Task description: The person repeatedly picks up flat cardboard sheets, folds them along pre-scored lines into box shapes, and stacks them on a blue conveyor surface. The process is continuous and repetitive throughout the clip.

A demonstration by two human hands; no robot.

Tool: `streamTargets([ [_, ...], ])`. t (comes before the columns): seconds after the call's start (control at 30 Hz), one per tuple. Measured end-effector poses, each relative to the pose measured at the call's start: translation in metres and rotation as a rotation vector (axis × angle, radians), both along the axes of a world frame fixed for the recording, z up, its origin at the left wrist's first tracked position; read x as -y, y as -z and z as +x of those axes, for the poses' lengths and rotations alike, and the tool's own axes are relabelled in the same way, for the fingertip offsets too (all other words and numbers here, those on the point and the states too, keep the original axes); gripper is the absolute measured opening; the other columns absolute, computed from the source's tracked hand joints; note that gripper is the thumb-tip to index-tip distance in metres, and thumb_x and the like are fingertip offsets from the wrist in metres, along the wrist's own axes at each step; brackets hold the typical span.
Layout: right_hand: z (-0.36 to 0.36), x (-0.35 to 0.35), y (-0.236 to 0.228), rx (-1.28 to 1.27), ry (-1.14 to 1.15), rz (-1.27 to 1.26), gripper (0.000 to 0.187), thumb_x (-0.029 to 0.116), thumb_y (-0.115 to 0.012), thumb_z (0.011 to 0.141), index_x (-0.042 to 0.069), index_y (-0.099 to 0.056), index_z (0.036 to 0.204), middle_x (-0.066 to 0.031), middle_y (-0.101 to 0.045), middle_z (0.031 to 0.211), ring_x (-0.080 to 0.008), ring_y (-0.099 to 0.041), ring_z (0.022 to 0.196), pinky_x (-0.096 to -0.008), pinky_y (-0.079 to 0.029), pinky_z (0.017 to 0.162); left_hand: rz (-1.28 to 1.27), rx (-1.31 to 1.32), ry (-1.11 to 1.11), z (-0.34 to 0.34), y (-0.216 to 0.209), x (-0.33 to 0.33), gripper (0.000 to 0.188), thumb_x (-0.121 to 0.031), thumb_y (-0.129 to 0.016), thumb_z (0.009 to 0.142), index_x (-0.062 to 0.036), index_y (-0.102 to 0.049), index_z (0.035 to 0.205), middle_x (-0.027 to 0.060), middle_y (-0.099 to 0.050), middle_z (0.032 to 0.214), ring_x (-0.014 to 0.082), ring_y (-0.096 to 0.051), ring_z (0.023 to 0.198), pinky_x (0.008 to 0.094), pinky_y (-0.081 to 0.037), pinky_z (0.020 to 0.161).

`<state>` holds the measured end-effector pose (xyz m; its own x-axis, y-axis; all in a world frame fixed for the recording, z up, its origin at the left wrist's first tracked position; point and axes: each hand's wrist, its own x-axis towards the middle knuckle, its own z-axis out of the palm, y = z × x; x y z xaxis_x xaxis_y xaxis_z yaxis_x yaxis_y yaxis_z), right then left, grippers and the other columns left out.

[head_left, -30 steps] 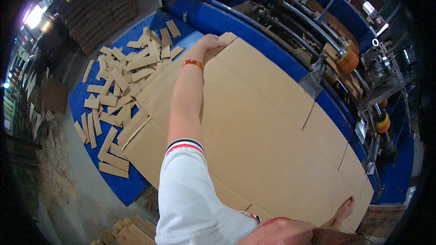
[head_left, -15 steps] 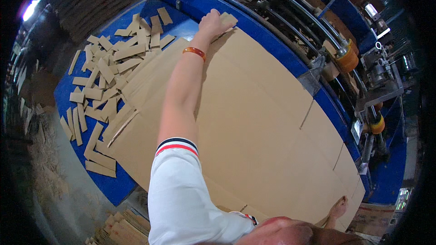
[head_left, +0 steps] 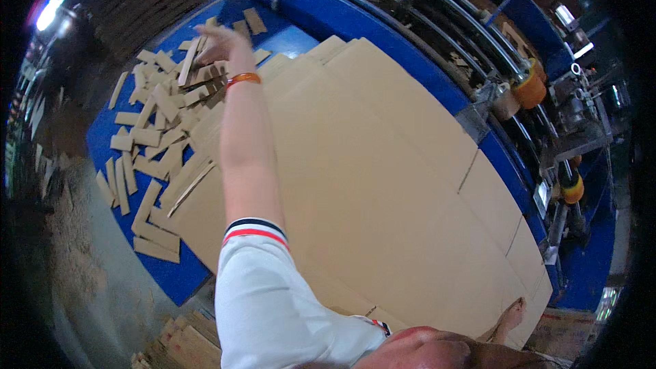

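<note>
My left hand [head_left: 225, 46] reaches to the far left, over a heap of cut cardboard strips [head_left: 164, 102] on the blue table. Its fingers are spread, and one narrow strip [head_left: 187, 65] is right at them, tilted, seemingly loose. An orange-brown bangle [head_left: 244, 78] circles that wrist. A large brown cardboard sheet [head_left: 383, 178] with creases and slots covers the middle, with more sheets showing beneath its left edge. At its lower right end rests my right hand [head_left: 511, 316], small in view; its fingers are too hidden to read.
A blue machine frame [head_left: 403, 72] runs along the far and right side of the sheet. It carries metal rollers, orange wheels [head_left: 529, 89] and a metal bracket [head_left: 577, 140]. Several stacked cardboard pieces [head_left: 184, 345] lie low at lower left, beside the grey floor [head_left: 126, 287].
My left hand has moved left from the sheet's far corner to the strip heap, and the cardboard piece it held has left that corner. My right hand stays put.
</note>
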<state>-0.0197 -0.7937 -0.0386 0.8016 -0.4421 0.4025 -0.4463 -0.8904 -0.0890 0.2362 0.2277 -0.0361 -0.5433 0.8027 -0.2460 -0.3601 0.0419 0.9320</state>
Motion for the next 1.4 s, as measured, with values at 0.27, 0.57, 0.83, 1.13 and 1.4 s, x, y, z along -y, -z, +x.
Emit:
streamTargets([
  [0.27, 0.007, -0.018, -0.006, 0.292, -0.485, -0.015, 0.035, 0.028, -0.044, 0.095, -0.002, -0.062, 0.103, -0.0197, -0.063, 0.1, -0.0356, -0.059, 0.087, -0.0431, -0.048, 0.074, 0.796, -1.257, 0.978, -0.029, -0.002, 0.162, 0.048, -0.033, -0.059, 0.082, -0.0088, -0.055, 0.124, 0.0125, -0.049, 0.132, 0.0285, -0.043, 0.126, 0.064, -0.021, 0.105],
  [0.57, -0.004, -0.016, -0.011, 0.568, -0.547, 0.066, 0.028, 0.018, -0.047, 0.087, 0.002, -0.069, 0.083, -0.0183, -0.067, 0.082, -0.0361, -0.062, 0.069, -0.0456, -0.05, 0.062, 0.443, -1.569, 1.026, -0.138, -0.016, 0.19, 0.056, -0.051, -0.061, 0.08, -0.0033, -0.064, 0.11, 0.0146, -0.059, 0.116, 0.0276, -0.055, 0.111, 0.0451, -0.041, 0.096],
  [0.83, -0.011, -0.012, -0.029, 0.159, -0.157, 0.059, 0.026, 0.015, -0.046, 0.086, 0.0, -0.067, 0.083, -0.0212, -0.065, 0.08, -0.0376, -0.06, 0.07, -0.0455, -0.048, 0.062, 0.333, -1.503, 0.964, -0.183, -0.063, 0.201, 0.066, -0.064, -0.061, 0.073, -0.0032, -0.07, 0.096, 0.0153, -0.069, 0.099, 0.0276, -0.065, 0.095, 0.0423, -0.036, 0.096],
  [1.13, -0.01, 0.047, -0.003, 0.292, -0.409, 0.078, 0.028, 0.02, -0.049, 0.089, -0.001, -0.067, 0.09, -0.0216, -0.065, 0.088, -0.0377, -0.061, 0.078, -0.0428, -0.049, 0.07, 0.627, -1.499, 0.764, -0.218, -0.02, 0.225, 0.05, -0.048, -0.071, 0.072, -0.0038, -0.066, 0.094, 0.0095, -0.063, 0.096, 0.0275, -0.057, 0.104, 0.0429, -0.027, 0.104],
  [1.4, -0.013, 0.033, -0.005, 0.473, -0.711, 0.321, 0.031, 0.023, -0.05, 0.091, -0.002, -0.067, 0.097, -0.023, -0.065, 0.096, -0.0372, -0.061, 0.086, -0.041, -0.049, 0.077, 0.577, -1.422, 0.866, -0.311, -0.001, 0.306, 0.08, -0.04, -0.066, 0.078, -0.0052, -0.031, 0.141, 0.0201, -0.029, 0.145, 0.0377, -0.021, 0.137, 0.0565, -0.01, 0.111],
])
